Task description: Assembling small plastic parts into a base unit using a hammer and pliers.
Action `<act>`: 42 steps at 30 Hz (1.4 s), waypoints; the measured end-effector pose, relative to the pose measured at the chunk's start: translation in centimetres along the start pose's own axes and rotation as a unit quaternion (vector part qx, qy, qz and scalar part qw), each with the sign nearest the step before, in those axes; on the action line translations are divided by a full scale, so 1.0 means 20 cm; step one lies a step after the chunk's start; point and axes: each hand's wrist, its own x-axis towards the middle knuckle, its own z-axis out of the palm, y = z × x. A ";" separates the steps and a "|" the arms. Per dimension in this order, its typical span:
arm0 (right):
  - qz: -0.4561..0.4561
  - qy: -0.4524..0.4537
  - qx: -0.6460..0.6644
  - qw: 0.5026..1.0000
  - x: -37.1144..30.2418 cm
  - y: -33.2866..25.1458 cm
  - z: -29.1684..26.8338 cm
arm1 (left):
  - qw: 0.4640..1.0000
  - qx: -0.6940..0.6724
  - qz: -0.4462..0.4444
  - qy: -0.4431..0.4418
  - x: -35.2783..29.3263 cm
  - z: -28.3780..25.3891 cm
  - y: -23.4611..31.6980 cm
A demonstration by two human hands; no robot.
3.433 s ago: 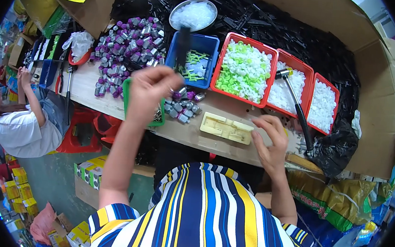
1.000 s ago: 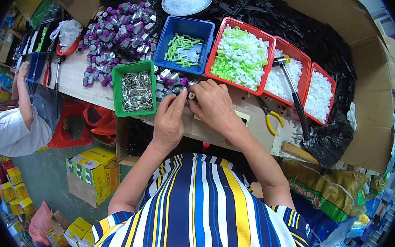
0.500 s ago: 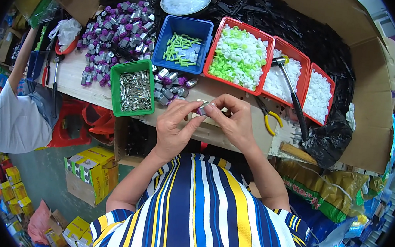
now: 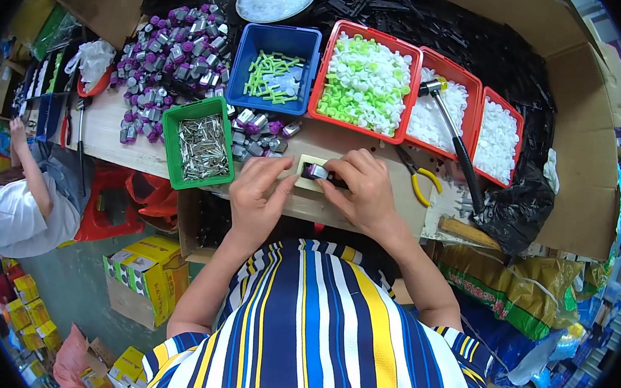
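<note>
A cream block (image 4: 306, 184) lies at the table's near edge, with a small silver part with a purple end (image 4: 317, 171) sitting in its dark recess. My right hand (image 4: 365, 198) closes its thumb and fingers on the right side of that part; dark material shows beneath the fingertips. My left hand (image 4: 258, 193) is just left of the block, thumb and forefinger apart with nothing seen between them. Left of the hands stands a green bin (image 4: 167, 142) of metal pins. Loose silver-and-purple parts (image 4: 260, 135) lie between it and the block.
Behind are a blue bin (image 4: 237, 64) of green pieces and red bins (image 4: 321, 85) of white and green caps. A hammer (image 4: 457, 136) rests across one bin; yellow-handled pliers (image 4: 424, 185) lie right of my hand. A co-worker (image 4: 28, 208) sits at far left.
Both hands held the silver-and-purple part above the block; now it sits in the block under my right hand. My left hand has let go and moved slightly left. The co-worker's arm has lowered.
</note>
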 end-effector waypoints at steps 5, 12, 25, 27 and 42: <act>-0.004 -0.006 -0.007 1.000 0.03 0.00 0.06 | 0.982 0.123 0.132 0.051 -0.02 0.01 -0.02; 0.002 -0.039 -0.032 0.999 0.04 -0.01 0.04 | 0.965 0.162 0.208 0.007 -0.04 0.07 -0.06; 0.001 -0.049 0.065 0.997 0.11 0.05 -0.10 | 0.922 0.277 0.271 -0.022 -0.06 0.10 -0.10; -0.042 -0.014 0.028 0.999 0.21 0.09 -0.15 | 0.938 0.257 0.228 -0.034 -0.08 0.10 -0.10; 0.015 -0.063 -0.291 0.954 0.46 0.24 -0.08 | 0.939 0.318 0.074 0.112 0.08 -0.40 -0.17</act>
